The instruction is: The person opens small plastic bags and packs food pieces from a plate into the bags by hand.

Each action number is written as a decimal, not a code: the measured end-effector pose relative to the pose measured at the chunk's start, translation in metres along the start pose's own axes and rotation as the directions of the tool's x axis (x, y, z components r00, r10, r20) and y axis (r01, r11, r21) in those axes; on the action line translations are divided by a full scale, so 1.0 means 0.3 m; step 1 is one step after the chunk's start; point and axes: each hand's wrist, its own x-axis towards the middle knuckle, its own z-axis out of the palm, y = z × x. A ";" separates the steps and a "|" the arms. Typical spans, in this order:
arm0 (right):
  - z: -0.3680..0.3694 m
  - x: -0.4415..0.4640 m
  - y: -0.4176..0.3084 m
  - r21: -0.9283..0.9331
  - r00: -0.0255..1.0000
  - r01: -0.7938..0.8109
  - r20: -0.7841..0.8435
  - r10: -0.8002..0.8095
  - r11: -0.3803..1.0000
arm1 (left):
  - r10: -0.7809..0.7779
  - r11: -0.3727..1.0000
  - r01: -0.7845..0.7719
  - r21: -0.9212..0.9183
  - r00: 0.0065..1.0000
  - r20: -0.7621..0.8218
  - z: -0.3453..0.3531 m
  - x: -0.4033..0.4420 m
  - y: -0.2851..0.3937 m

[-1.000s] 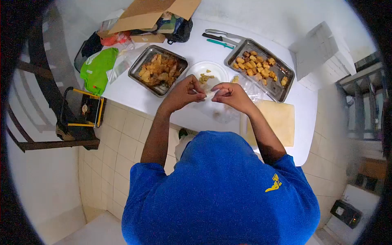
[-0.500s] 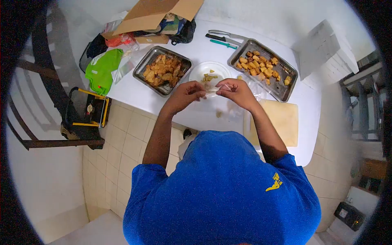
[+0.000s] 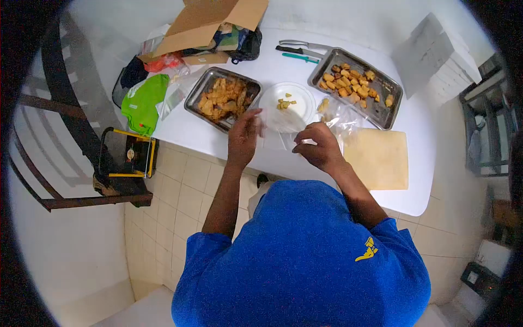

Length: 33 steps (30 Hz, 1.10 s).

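My left hand [image 3: 243,137] is raised beside the near right corner of a metal tray [image 3: 192,103] of browned, cooked pieces [image 3: 222,98]. Its fingertips are smeared by motion. Across from it, my right hand [image 3: 320,147] has its fingers curled in a pinch over the table's near side. Thin clear plastic [image 3: 279,126], seemingly a bag, spans the gap between the hands and appears pinched in the right one. Just beyond lies a white plate [image 3: 302,111] with a few small yellowish pieces [image 3: 285,102]. Another clear bag [image 3: 344,119] with some food in it lies right of the plate.
A second metal tray [image 3: 388,117] holds browned chunks [image 3: 351,82]. Behind it lie knives [image 3: 297,50] and a green-handled peeler [image 3: 299,56]. A cutting board [image 3: 377,159] sits at right. A cardboard box [image 3: 212,27] and green bag [image 3: 145,103] are at left.
My hands have moved apart and toward me from their close position over the plate's near edge. More of the plate now shows. The whole view has shifted slightly.
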 end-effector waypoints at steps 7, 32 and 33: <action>0.049 -0.087 0.052 -0.081 0.997 0.054 0.067 -0.049 0.995 | -0.420 0.644 0.468 -0.605 0.877 0.231 0.028 -0.087 -0.023; 0.382 -0.038 -0.072 0.638 0.634 -0.750 0.618 0.465 0.176 | -0.244 0.696 0.291 0.656 0.956 -0.165 -0.069 -0.297 0.011; 0.399 -0.023 -0.081 0.610 0.604 -0.777 0.656 0.452 0.155 | -0.184 0.645 0.235 0.727 0.971 -0.151 -0.071 -0.311 0.003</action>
